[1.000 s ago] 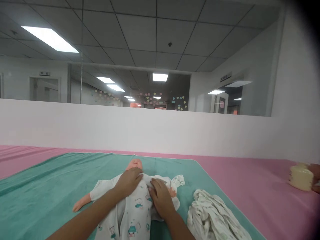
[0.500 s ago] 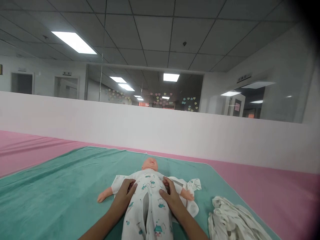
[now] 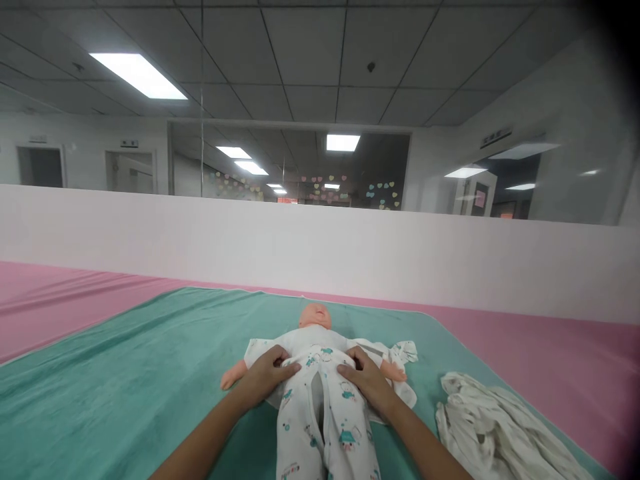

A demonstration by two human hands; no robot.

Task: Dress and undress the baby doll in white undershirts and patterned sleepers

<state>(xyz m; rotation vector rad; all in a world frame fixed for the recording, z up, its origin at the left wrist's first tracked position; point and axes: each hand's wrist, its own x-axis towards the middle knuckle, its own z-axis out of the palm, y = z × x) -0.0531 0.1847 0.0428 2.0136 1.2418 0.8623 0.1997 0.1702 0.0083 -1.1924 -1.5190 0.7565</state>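
Observation:
A baby doll point(image 3: 315, 316) lies on its back with its head away from me. It wears a white top point(image 3: 313, 338) and white split-crotch pants point(image 3: 327, 417) printed with teal figures. At the left side of the waistband, my left hand point(image 3: 273, 373) is closed on the pants, thumb on top and fingers curled under the edge. Opposite it, my right hand point(image 3: 367, 377) pinches the right side of the waistband in the same way. The fingertips are partly hidden by cloth. Both doll arms stretch outward, and loose white printed cloth point(image 3: 404, 352) lies by its right-hand arm.
The doll rests on a green sheet point(image 3: 150, 373) spread over a pink cover point(image 3: 530, 340). A crumpled heap of off-white cloth point(image 3: 500, 427) lies at the right. Behind stands a low white wall point(image 3: 300, 247) with glass above it.
The printed waistband sits lower on the doll's torso, with more plain white top showing above it. Both hands have tightened at its sides. The view has shifted slightly.

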